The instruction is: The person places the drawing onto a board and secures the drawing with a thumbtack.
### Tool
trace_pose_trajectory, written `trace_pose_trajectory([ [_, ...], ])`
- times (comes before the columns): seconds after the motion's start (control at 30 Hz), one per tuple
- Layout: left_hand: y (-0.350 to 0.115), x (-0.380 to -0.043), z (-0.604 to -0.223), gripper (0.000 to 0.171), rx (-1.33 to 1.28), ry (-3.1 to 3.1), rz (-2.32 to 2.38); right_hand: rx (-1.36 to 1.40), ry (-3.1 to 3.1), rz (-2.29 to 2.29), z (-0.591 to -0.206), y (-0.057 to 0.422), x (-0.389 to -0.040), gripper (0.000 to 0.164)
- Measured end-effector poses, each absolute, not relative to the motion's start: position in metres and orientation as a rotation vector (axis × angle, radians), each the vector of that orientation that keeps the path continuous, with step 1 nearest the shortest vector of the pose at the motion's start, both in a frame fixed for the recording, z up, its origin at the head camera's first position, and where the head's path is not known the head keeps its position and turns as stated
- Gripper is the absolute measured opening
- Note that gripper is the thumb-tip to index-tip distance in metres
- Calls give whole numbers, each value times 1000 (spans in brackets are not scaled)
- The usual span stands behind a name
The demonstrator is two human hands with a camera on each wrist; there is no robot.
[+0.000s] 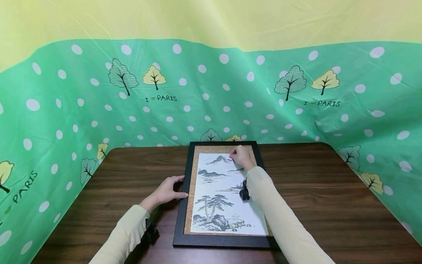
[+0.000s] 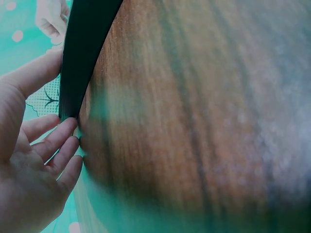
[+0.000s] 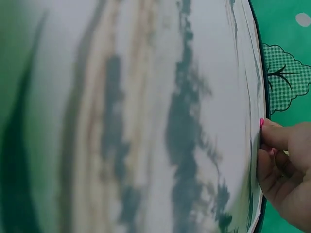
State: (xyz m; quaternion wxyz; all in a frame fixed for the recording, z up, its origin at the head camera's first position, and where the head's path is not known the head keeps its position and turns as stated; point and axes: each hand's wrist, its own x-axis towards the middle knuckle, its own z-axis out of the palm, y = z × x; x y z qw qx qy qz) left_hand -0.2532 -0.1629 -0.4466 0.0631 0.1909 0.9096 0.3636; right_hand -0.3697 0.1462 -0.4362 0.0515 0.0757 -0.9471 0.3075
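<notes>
A black-framed cork board (image 1: 188,220) lies on the table, bearing a white sheet with an ink landscape (image 1: 217,187) of mountains, pines and rocks. My left hand (image 1: 166,190) rests against the frame's left side, thumb and fingers spread along it. In the left wrist view, the fingertips (image 2: 70,124) touch the dark frame edge (image 2: 80,63). My right hand (image 1: 242,156) is at the sheet's upper right corner, which it covers. Between its thumb and fingers it pinches a small pink pushpin (image 3: 262,122), mostly hidden by the fingertips.
The brown wooden table (image 1: 316,190) extends on both sides of the board. A green and yellow cloth (image 1: 211,84) with dots and trees hangs behind and around it. My right forearm (image 1: 283,212) crosses the board's right edge.
</notes>
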Motion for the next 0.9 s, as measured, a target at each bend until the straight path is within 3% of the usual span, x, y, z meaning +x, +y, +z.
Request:
trace_pose_trajectory([
  [0.47,-162,-253,-445,71,563,2743,1122,265,-2866,1535,-427,169,-363,19],
  [0.9,-160,-252,-445,70,553,2744,1132,467,-2896,1362,-409,214,-339,26],
])
